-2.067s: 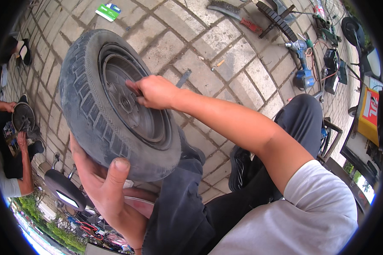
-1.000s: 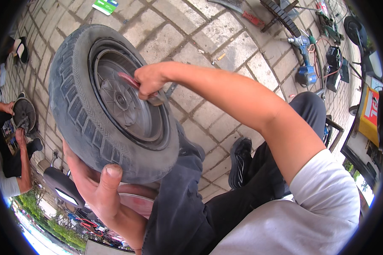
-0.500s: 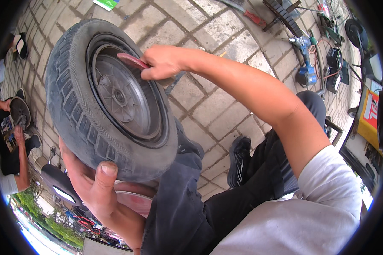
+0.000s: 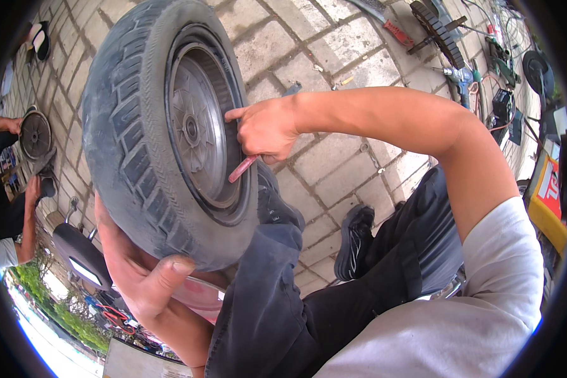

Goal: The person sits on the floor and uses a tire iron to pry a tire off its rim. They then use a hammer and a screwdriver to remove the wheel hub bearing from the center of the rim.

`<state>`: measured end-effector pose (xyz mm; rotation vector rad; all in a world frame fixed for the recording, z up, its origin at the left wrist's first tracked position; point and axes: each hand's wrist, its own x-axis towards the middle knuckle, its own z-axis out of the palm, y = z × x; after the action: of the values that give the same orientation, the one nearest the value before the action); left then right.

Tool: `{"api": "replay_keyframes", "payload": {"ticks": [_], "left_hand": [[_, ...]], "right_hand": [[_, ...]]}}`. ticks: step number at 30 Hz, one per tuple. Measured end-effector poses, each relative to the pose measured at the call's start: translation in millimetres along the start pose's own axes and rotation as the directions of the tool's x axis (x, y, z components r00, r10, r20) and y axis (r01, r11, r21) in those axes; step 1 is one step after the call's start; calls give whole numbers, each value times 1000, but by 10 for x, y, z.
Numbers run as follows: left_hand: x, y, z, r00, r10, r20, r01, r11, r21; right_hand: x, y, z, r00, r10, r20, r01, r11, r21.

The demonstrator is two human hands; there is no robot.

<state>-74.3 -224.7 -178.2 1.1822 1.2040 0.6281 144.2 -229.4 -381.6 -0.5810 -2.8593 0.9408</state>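
A worn black tyre point(image 4: 123, 126) on a grey metal wheel rim point(image 4: 197, 142) stands tilted before me, its open side facing right. My left hand point(image 4: 142, 277) grips the tyre from below, thumb along the tread and the other fingers partly hidden behind it. My right hand point(image 4: 266, 129) is at the rim's right edge, index finger stretched toward the inner lip. Its other fingers are closed round a red stick-like tool point(image 4: 242, 169), whose end pokes out below the fist toward the rim. The rest of that tool is hidden, so its kind is unclear.
On the brick paving lie a red-handled tool point(image 4: 398, 33), a dark toothed wheel point(image 4: 436, 33) and a blue power drill point(image 4: 461, 79). At the left another person's hands hold a round metal part point(image 4: 35, 135). A dark padded seat point(image 4: 82, 257) stands behind my left arm.
The tyre has shifted up and slightly right. My right hand has moved down along the rim, its index finger now extended and the red tool pointing downward. The other person's round part faces me more.
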Motion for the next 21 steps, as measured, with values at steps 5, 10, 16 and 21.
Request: {"api": "replay_keyframes", "payload": {"ticks": [5, 10, 16, 21], "left_hand": [[-19, 1, 19, 1000, -28, 10, 29, 1000, -12], [33, -53, 16, 1000, -13, 4, 13, 998, -66], [16, -23, -3, 999, 9, -32, -10, 999, -43], [25, -47, 26, 999, 23, -33, -24, 999, -40]], "right_hand": [[82, 51, 46, 1000, -6, 2, 6, 1000, -3], [64, 53, 89, 1000, 13, 10, -13, 1000, 4], [107, 40, 77, 997, -24, -70, 23, 1000, -18], [75, 8, 75, 997, -11, -73, 12, 1000, 14]]}}
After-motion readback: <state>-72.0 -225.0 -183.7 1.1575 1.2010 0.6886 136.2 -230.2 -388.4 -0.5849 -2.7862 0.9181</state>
